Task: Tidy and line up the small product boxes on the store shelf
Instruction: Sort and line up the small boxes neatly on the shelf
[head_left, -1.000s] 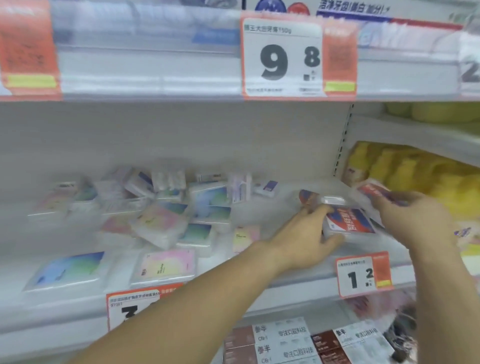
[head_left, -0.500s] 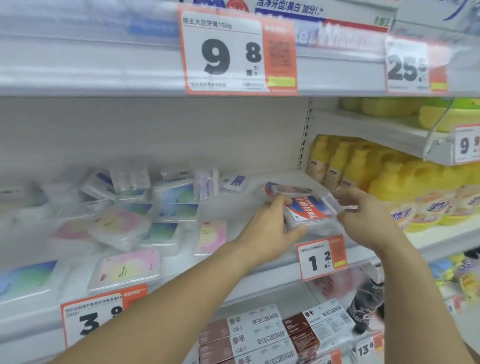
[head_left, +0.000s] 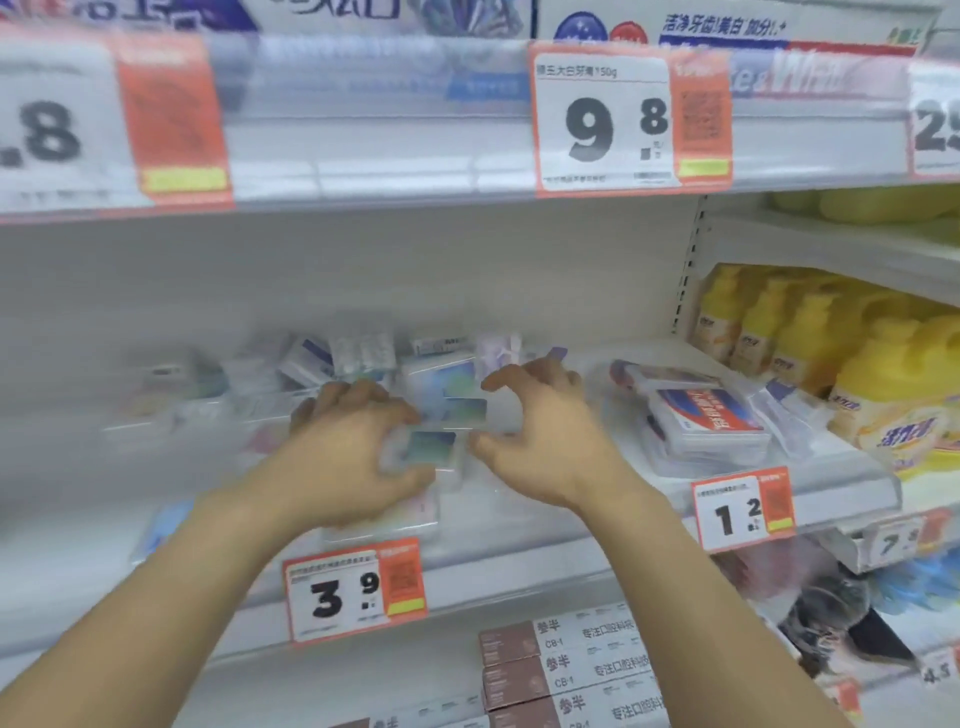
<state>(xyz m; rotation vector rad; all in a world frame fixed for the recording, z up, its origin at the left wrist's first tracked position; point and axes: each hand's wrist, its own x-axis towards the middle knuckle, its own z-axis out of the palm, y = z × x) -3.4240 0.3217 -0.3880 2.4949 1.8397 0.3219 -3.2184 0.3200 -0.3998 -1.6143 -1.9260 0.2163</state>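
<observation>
Bracketing the small green box (head_left: 431, 447): left hand (head_left: 345, 457) closed on its left end, right hand (head_left: 540, 441) open just right, long axis left-right.

Small boxes (head_left: 436, 410) scattered mid-shelf (head_left: 519, 545); stacked packs (head_left: 706, 421) right of them; bottles (head_left: 852, 374) farthest right

Shop: stocked shelves w/ price tags (head_left: 631, 122), detergent bottles (head_left: 810, 338).
</observation>
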